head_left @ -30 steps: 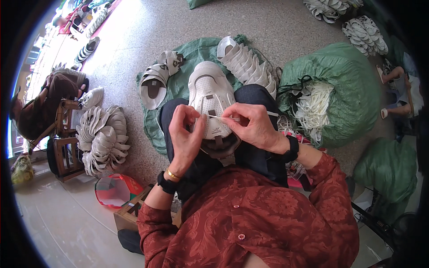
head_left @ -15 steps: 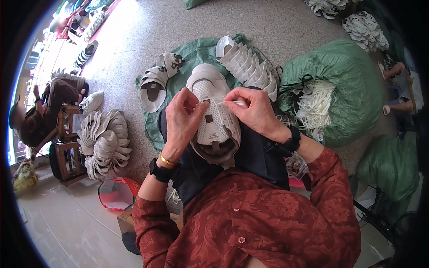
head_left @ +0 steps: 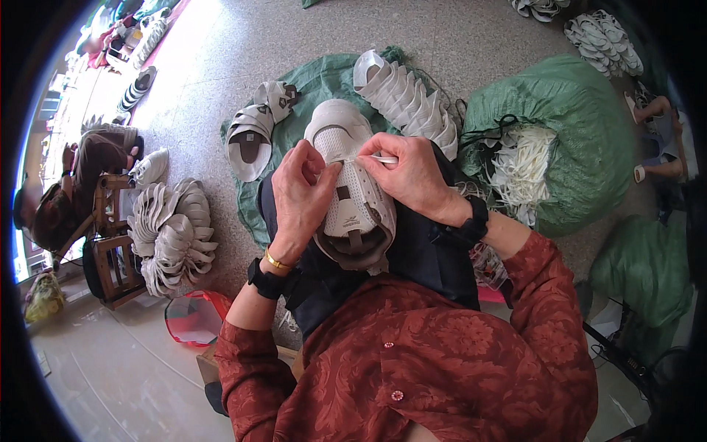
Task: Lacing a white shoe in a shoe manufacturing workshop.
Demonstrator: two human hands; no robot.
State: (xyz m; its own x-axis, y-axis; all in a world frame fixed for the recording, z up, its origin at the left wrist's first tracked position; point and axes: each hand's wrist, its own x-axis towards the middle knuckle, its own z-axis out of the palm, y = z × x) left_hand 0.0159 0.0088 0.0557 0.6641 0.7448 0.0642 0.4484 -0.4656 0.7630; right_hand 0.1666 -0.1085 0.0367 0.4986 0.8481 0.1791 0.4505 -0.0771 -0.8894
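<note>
A white perforated sneaker (head_left: 337, 118) lies across my lap, its toe pointing away from me and its padded collar near my waist. My right hand (head_left: 416, 177) pinches a white shoelace (head_left: 384, 159) over the upper part of the lacing area, and a short length sticks out past the fingers. On the shoe's left side, my left hand (head_left: 300, 195) is closed, thumb and forefinger pressed together at the edge of the lacing area. What those fingertips hold is too small to make out.
Beyond my knees a green sheet (head_left: 313, 81) carries a row of white shoe uppers (head_left: 405, 96) and several shoes (head_left: 250, 140). To the right bulges a green sack (head_left: 582, 147) of white laces (head_left: 523, 169). More uppers (head_left: 173, 236) are heaped left, near a wooden chair (head_left: 114, 243) and a seated person.
My right hand has moved slightly left and up, closer to the shoe's middle and to my left hand. The left hand stays nearly in place. The view has shifted a little.
</note>
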